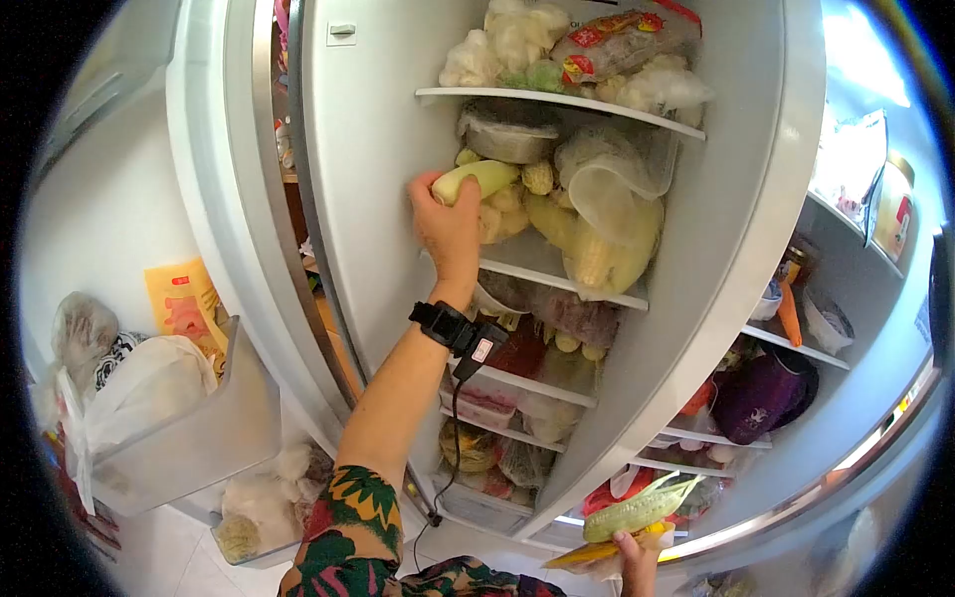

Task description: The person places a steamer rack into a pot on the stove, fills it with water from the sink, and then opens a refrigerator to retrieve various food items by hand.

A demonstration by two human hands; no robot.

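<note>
My left hand reaches onto a freezer shelf. Its thumb and fingers close around a long, smooth, pale green vegetable that may be an ear of corn in its husk. Beside that lie a corn cob and bagged yellowish pieces. Low at the right, my right hand is closed on a green bumpy vegetable with pointed leafy tips, together with a yellow-orange pointed thing whose kind I cannot make out. Part of the right hand is cut off by the frame's lower edge.
Bagged corn and a round metal container share the middle shelf. Bagged food fills the shelf above. A pulled-out drawer stands at left. The right compartment holds a purple jug. A cable hangs from my wrist strap.
</note>
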